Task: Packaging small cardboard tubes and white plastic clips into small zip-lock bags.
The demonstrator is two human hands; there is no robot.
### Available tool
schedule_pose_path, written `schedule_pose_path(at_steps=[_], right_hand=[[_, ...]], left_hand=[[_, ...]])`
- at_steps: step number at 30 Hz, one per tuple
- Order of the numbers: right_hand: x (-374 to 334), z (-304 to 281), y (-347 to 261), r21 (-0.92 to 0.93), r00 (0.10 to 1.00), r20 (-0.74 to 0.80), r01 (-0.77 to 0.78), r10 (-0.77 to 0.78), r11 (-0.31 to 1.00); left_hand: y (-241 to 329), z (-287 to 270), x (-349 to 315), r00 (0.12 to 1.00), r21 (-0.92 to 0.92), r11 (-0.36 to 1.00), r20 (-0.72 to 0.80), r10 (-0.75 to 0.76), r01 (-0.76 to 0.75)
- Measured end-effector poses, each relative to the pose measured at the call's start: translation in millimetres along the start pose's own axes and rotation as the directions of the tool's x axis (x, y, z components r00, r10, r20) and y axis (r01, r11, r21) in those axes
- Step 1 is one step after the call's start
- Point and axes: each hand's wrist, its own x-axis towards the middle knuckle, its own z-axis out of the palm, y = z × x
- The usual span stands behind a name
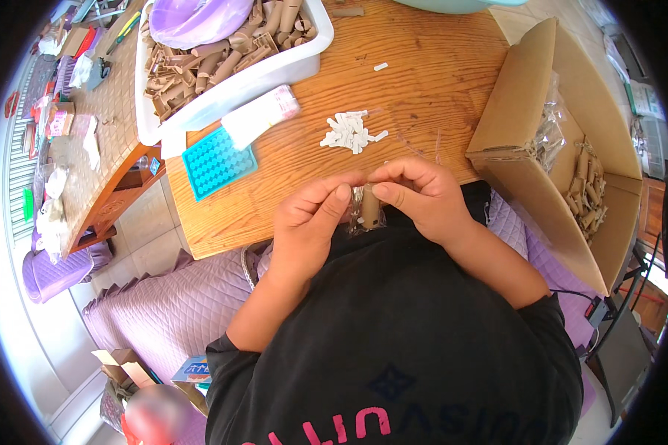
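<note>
Close to my body at the table's near edge, I hold a small clear plastic bag (pixel 357 202) between both hands. A brown tube-like piece (pixel 371 211) shows in or against the bag; its exact kind is hard to make out. My left hand (pixel 308 215) pinches the bag's upper left with thumb and forefinger. On the other side, my right hand (pixel 426 196) pinches the upper right, its thumb over the brown piece. Just beyond my fingers lies a pile of small white strips (pixel 349 133).
A white bin (pixel 237 99) of brown pieces holds a purple bowl (pixel 196 22) at the far left. Nearer are a white packet (pixel 263 115) and a blue gridded tray (pixel 216 165). An open cardboard box (pixel 508 119) with bagged brown pieces stands at right. One strip (pixel 380 67) lies apart.
</note>
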Motion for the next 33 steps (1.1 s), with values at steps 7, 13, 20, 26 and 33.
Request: schedule_pose_path(at_steps=[7,13,20,26,33], right_hand=[[-0.2,-5.9,3.5,0.020,0.998,-0.001,0.070,-0.070,0.997],[-3.9,-10.0,14.0,-0.141,0.972,-0.040,0.225,-0.232,0.964],[-1.6,-15.5,-0.8,-0.137,0.996,-0.060,0.064,-0.073,0.988],[-0.9,-1.8,-7.6,0.005,0.989,0.150,0.009,-0.010,1.000],[-13.1,-6.3,-14.5,-0.202,0.995,0.017,0.098,-0.097,0.974]], left_hand=[[2.9,0.1,-0.5,0.999,0.116,0.992,0.002,0.052,-0.051],[6.4,-2.5,-1.3,0.998,0.061,0.996,0.006,0.058,-0.058],[6.7,-9.6,-2.5,0.981,0.030,0.985,0.099,0.168,-0.171],[7.8,-9.5,-1.7,0.932,0.338,0.870,0.190,0.309,-0.358],[17.5,9.6,-4.3,0.979,0.017,0.989,0.144,0.145,-0.149]])
